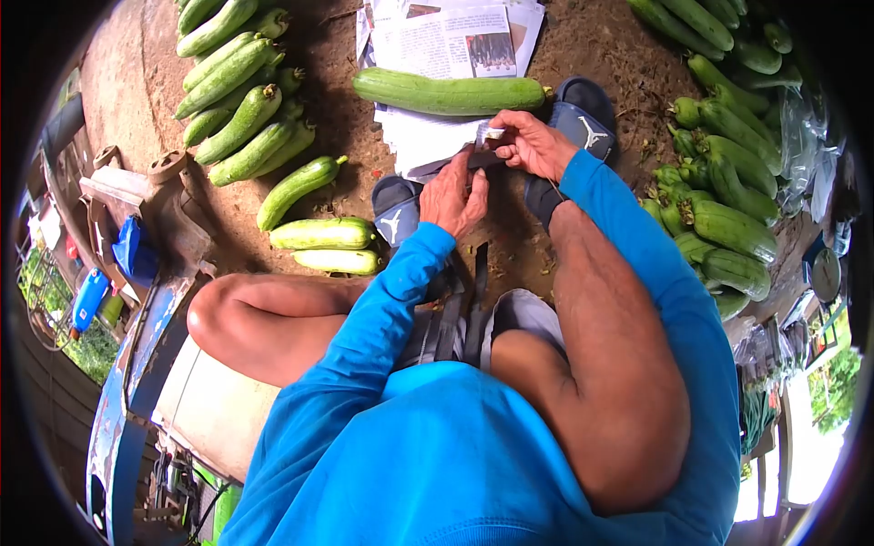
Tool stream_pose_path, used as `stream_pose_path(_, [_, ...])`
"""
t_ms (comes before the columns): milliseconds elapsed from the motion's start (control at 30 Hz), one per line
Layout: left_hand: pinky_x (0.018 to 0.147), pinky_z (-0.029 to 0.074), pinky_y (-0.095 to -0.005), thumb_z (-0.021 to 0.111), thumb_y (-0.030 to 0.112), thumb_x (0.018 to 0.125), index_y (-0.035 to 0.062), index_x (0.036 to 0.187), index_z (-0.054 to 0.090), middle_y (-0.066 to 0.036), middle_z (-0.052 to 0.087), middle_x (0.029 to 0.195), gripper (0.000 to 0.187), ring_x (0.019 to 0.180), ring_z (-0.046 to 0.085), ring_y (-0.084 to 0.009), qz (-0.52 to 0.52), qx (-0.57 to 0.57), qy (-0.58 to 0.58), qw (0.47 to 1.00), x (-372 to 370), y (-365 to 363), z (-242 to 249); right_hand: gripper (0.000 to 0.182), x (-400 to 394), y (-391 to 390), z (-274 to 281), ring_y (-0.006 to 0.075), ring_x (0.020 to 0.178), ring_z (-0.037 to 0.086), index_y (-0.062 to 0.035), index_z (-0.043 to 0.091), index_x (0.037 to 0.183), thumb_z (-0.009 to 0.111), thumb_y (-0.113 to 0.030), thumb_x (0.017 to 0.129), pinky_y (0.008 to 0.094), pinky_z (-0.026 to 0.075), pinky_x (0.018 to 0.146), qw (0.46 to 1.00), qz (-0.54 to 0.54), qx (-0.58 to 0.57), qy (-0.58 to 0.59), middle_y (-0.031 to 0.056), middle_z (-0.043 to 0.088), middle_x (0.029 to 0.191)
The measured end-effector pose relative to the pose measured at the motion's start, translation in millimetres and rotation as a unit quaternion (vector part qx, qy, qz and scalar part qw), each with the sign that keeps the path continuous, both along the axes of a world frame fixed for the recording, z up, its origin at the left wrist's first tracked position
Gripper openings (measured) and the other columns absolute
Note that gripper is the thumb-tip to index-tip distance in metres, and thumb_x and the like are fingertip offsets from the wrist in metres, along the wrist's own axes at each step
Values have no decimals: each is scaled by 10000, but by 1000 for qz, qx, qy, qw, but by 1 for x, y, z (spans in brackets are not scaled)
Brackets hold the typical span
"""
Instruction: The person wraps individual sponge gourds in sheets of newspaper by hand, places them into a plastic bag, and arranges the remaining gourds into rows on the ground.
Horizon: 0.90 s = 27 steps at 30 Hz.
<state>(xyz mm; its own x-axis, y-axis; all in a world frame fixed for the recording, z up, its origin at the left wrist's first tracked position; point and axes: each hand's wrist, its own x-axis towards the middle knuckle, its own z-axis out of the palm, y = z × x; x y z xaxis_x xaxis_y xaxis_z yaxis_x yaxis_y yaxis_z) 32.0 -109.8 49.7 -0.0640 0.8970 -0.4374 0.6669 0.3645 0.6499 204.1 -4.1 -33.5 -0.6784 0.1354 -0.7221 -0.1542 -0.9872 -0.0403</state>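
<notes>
A long green gourd (446, 94) lies across a stack of newspaper sheets (428, 41) on the ground in front of me. Just below it, my right hand (537, 146) pinches a small whitish roll (492, 134) that looks like tape. My left hand (452, 197) is close by, its thumb and fingers closed at a dark strip (484, 158) beneath the roll. Whether the strip is gripped or only touched is hard to make out. Both hands are above the lower edge of the paper, between my sandalled feet.
Rows of green gourds (238, 73) lie on the left, with more gourds (728, 182) piled on the right beside clear plastic bags (810, 136). My sandals (397, 211) flank the paper. A rusty metal frame (150, 196) stands at the left, near a blue bottle (89, 298).
</notes>
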Motion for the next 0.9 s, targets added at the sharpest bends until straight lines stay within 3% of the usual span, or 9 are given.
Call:
stream_pose_path(67, [681,525,-466,608,225,929,31,1333,526,-188,685,864,457,727,667,-371,-4,11,15,1000,4,-7,-6,260,-1,1,-1,113,646,570,-101,609,1040,675,-320,916,227,418,501,999,18,11,-31,83,664,925])
stream_pose_path(167, [666,504,-507,605,243,925,-5,1206,584,-226,670,832,375,718,646,-432,2,-52,-21,998,5,-17,-14,198,-6,-1,6,104,623,578,-103,619,1002,649,-291,949,204,406,474,996,30,34,-81,64,652,889])
stream_pose_path(267, [669,495,-525,596,268,928,-6,1181,592,-243,660,817,373,732,640,-457,-35,-104,-3,994,-2,-14,-24,187,-8,1,11,102,604,571,-97,613,1003,629,-276,949,208,401,462,994,39,40,-94,64,649,868])
stream_pose_path(400, [780,510,-568,593,268,911,52,1264,571,-272,685,871,415,864,659,-480,-66,-157,-5,985,-5,-12,-32,188,-6,4,-8,104,590,567,-99,608,998,619,-279,947,214,396,454,998,44,-20,-39,60,651,859])
stream_pose_path(467, [797,507,-577,592,282,913,74,1227,597,-264,690,878,376,891,658,-481,-28,-63,-90,994,-4,-19,-42,189,-6,7,-9,104,581,562,-107,607,985,626,-289,939,219,379,440,995,35,-79,45,51,656,867])
stream_pose_path(600, [763,509,-531,583,258,918,39,1188,615,-261,677,913,349,902,653,-475,-90,-154,-54,982,-5,-12,-18,208,-7,7,0,104,596,572,-112,611,984,625,-316,948,231,391,459,998,43,-33,-15,41,662,874])
stream_pose_path(667, [791,521,-552,588,244,908,59,1148,631,-251,692,984,306,916,663,-459,-133,-127,-66,981,-5,-12,-5,230,-6,11,5,104,624,589,-111,618,997,621,-338,957,244,418,493,1000,18,-6,-18,38,669,888])
stream_pose_path(800, [772,523,-542,618,140,870,49,1062,632,-200,664,907,213,854,654,-438,-103,12,-73,992,-12,-2,8,265,-5,15,12,102,636,599,-119,628,1018,607,-378,967,241,431,507,999,36,16,-32,41,681,906])
stream_pose_path(900, [811,503,-476,655,85,820,95,1152,622,-157,631,1000,334,939,615,-382,-118,111,-20,987,-21,24,17,288,-7,17,16,95,627,599,-121,629,1020,591,-403,977,222,426,492,993,62,65,-72,44,685,908])
